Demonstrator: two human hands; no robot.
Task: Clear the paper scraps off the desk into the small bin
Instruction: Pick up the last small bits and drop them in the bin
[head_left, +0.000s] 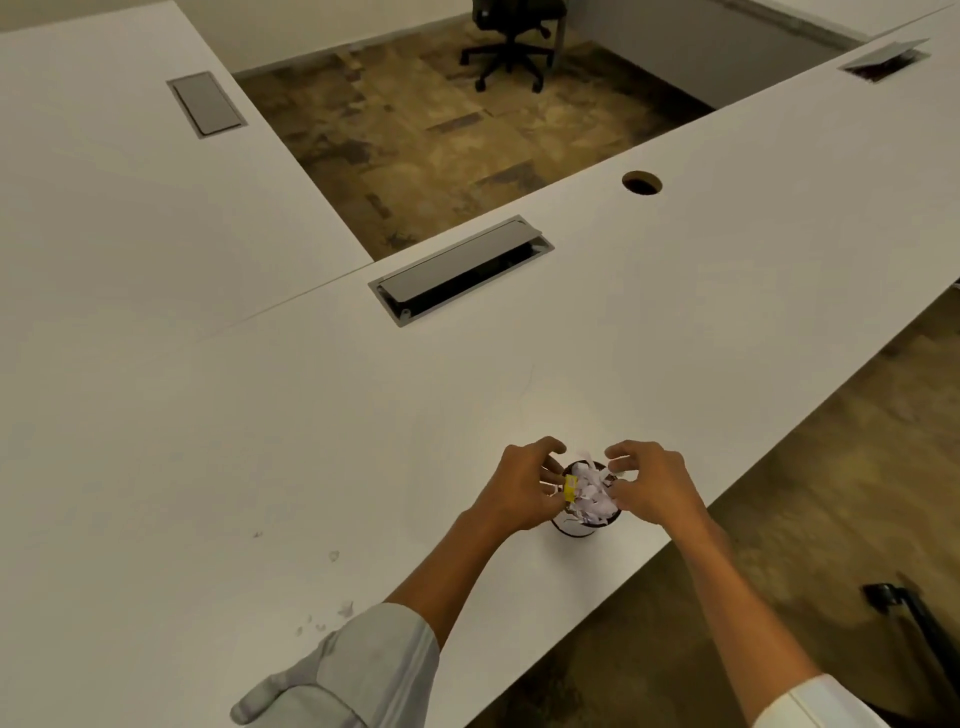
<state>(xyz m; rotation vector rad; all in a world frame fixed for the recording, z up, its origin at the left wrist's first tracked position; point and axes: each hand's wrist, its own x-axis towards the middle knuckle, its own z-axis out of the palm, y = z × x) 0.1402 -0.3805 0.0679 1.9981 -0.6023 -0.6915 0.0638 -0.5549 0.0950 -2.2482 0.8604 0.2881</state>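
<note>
Two hands: the left hand and the right hand are held over the small bin, one on each side, fingers curled inward.
Left grasp: a small yellow piece is seen at the fingertips, apparently pinched; whether it is paper cannot be told.
Right grasp: fingers are bent loosely at the rim; whether anything is held cannot be told.
Bin: it stands on the tabletop near the front edge, heaped above the rim with white scraps.
Leftover bits: a few tiny paper scraps are left on the tabletop, well apart from the bin, near the left sleeve.
Handling: the scraps are judged very light, soft and easily scattered; pinching by fingertip or sweeping into a cupped palm is advised. The heaped pile is likely to spill if pressed unevenly.
Bin grip: the wall, below the rim, is judged the safest hold.
Hidden: most of the bin's body and its base are covered by hands and paper; its depth cannot be judged.
</note>
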